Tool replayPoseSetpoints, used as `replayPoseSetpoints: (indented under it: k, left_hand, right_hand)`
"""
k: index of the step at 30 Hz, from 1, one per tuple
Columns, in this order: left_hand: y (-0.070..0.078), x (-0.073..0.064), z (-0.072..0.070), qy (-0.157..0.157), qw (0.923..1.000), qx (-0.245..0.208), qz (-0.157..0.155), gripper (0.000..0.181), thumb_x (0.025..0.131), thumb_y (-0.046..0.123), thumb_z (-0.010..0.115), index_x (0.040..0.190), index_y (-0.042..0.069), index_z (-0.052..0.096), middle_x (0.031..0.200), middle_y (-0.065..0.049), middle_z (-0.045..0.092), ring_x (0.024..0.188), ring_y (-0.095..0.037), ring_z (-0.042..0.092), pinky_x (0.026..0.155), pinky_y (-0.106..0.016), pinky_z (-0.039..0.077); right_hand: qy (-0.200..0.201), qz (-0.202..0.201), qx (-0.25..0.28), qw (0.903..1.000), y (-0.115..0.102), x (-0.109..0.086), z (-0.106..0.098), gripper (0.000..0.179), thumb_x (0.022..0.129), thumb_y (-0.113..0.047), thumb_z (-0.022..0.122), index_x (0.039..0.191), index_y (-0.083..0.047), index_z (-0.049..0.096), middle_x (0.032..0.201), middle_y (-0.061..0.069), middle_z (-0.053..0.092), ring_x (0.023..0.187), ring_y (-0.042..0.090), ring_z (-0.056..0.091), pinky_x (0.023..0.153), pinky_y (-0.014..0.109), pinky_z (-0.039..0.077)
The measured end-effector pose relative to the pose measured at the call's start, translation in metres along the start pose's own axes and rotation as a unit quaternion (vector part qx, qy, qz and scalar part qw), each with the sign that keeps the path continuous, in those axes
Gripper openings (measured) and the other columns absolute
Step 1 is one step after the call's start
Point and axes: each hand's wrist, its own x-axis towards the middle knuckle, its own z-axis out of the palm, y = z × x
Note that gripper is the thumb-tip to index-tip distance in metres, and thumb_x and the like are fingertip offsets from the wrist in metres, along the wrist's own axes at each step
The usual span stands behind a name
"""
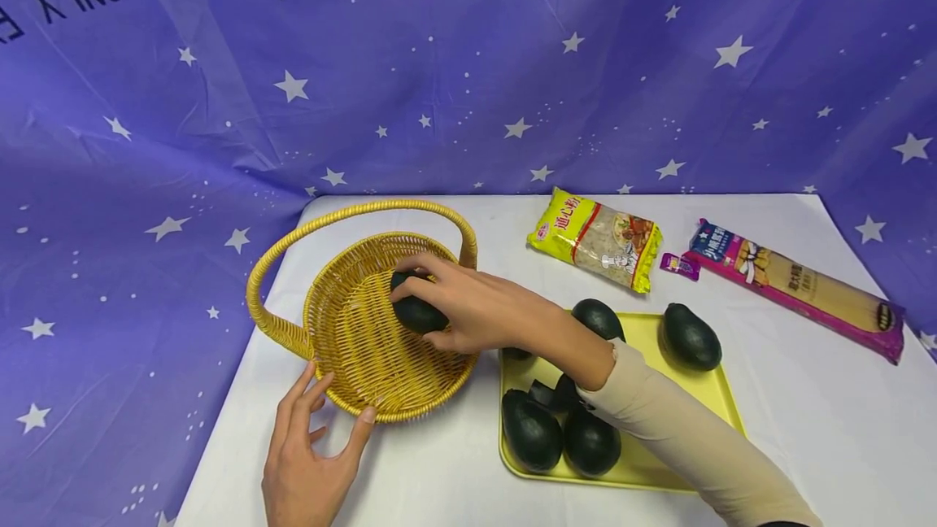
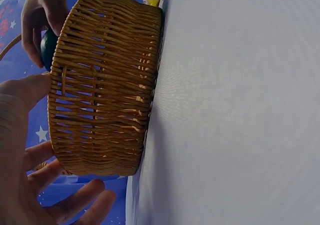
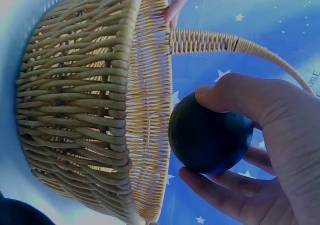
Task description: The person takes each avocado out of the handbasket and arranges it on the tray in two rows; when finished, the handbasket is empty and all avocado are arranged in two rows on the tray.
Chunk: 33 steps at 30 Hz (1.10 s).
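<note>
My right hand [image 1: 468, 307] grips a dark green avocado [image 1: 419, 314], thumb on one side and fingers curled round the other. It holds the fruit over the mouth of a round yellow wicker basket [image 1: 366, 356] with a tall arched handle. In the right wrist view the avocado [image 3: 207, 140] appears just above the woven rim. My left hand [image 1: 311, 450] is at the basket's near left side, fingers spread and loosely bent. Its thumb [image 2: 32, 87] touches the rim in the left wrist view, while the lower fingers stand away from the wicker wall [image 2: 105, 85].
Right of the basket, a yellow tray [image 1: 640, 332] holds several more avocados [image 1: 690, 337], partly hidden under my right forearm. Farther back lie a yellow bag of pasta [image 1: 596, 238], a small purple packet [image 1: 680, 265] and a long pink-edged noodle pack [image 1: 798, 287]. A purple starry cloth hangs behind.
</note>
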Motion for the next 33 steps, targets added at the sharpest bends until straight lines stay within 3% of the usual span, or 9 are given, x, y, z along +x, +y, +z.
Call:
replayPoseSetpoints:
  k: [8,14,21,33]
  left_hand:
    - [-0.001,0.000,0.000,0.006,1.0000,-0.003,0.004,0.070,0.081,0.032,0.098,0.143,0.018,0.068,0.162,0.015,0.050,0.120,-0.019,0.067,0.083,0.003,0.042]
    - [-0.001,-0.001,0.000,0.004,1.0000,-0.008,0.001,0.069,0.081,0.032,0.098,0.143,0.019,0.068,0.162,0.014,0.050,0.121,-0.021,0.068,0.083,0.003,0.042]
    - [0.000,-0.002,-0.001,0.001,0.9999,-0.008,-0.010,0.070,0.082,0.032,0.097,0.143,0.020,0.068,0.162,0.016,0.049,0.121,-0.020,0.068,0.082,0.002,0.043]
    - [0.002,0.000,0.000,-0.004,0.9998,-0.014,-0.015,0.070,0.082,0.031,0.097,0.144,0.019,0.067,0.163,0.015,0.049,0.121,-0.023,0.068,0.082,0.002,0.041]
  right_hand:
    - [0.010,0.001,0.000,1.0000,-0.006,-0.016,-0.005,0.058,0.093,-0.021,0.086,0.144,-0.019,0.059,0.162,0.010,0.041,0.140,0.024,0.054,0.102,0.036,0.058]
    - [0.025,0.003,0.000,0.9997,-0.004,-0.025,-0.004,0.057,0.093,-0.021,0.086,0.143,-0.018,0.060,0.160,0.011,0.043,0.139,0.024,0.055,0.107,0.035,0.055]
    - [0.030,0.008,0.001,0.9995,-0.005,-0.038,-0.005,0.057,0.093,-0.021,0.086,0.144,-0.017,0.061,0.161,0.013,0.042,0.130,0.024,0.063,0.099,0.034,0.059]
    - [0.053,0.022,0.000,0.9983,-0.008,-0.057,-0.008,0.058,0.091,-0.021,0.088,0.142,-0.020,0.062,0.161,0.010,0.043,0.129,0.022,0.064,0.098,0.034,0.059]
